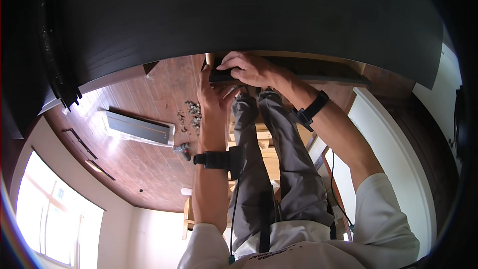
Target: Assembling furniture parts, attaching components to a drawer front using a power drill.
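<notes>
A long dark board (308,71) lies across in front of my legs, just below the edge of a large black panel (249,12). My left hand (215,92) grips the board's left end, with the thumb up along the end and the fingers beneath. On top of the board near that end rests my right hand (251,69), its fingers bent and drawn together. Whatever those fingertips may pinch is too small or hidden to make out. A pale wooden edge (209,60) shows beside my left thumb. Black straps circle both forearms.
On the wood floor at left lie a dark grey panel (137,128) on white wrapping, scattered small hardware (193,114), a power drill (182,150) and thin black rails (79,142). Light wooden pieces (271,162) show behind my legs. A white edge (393,144) runs along the right.
</notes>
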Action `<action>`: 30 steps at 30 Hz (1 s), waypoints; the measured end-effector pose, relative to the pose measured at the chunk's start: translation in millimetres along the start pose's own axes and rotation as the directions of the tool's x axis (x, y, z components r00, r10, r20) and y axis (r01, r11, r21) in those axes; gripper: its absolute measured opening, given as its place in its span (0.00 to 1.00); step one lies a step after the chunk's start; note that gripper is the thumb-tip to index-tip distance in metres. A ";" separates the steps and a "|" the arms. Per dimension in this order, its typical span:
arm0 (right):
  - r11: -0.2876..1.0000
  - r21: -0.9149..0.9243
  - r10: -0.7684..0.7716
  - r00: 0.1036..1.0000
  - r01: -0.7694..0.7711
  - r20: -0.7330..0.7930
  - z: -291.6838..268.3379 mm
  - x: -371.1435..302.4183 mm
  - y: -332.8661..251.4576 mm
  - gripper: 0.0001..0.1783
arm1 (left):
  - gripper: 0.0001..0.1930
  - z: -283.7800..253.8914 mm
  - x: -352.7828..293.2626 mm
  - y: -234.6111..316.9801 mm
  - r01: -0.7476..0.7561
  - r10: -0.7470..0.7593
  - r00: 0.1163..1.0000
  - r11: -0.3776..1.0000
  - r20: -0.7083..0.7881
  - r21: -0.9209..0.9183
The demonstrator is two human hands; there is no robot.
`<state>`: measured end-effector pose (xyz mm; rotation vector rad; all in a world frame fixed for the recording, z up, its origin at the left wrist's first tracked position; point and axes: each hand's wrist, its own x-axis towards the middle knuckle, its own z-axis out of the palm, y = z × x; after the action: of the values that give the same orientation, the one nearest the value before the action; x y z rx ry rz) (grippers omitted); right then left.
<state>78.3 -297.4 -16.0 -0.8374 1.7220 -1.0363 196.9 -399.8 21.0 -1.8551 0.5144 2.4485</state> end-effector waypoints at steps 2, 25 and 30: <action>0.998 0.058 0.001 0.999 -0.004 0.052 -2.9 -1.2 -0.1 0.19 | 0.23 17.4 9.3 -6.4 -0.009 0.084 0.976 0.937 -0.201 0.350; 0.970 -0.190 0.176 0.979 -0.155 0.101 -50.3 -47.3 19.8 0.32 | 0.23 24.2 18.6 -3.6 0.020 0.240 0.862 0.864 -0.447 0.503; 0.965 -0.168 0.213 0.975 -0.200 0.063 -48.1 -56.5 16.9 0.31 | 0.24 22.7 6.6 -13.8 0.028 0.088 0.968 0.892 -0.234 0.451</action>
<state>50.8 -228.1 -0.5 -0.7699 1.7980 -0.7221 176.9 -381.6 16.8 -1.9518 1.0311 1.8890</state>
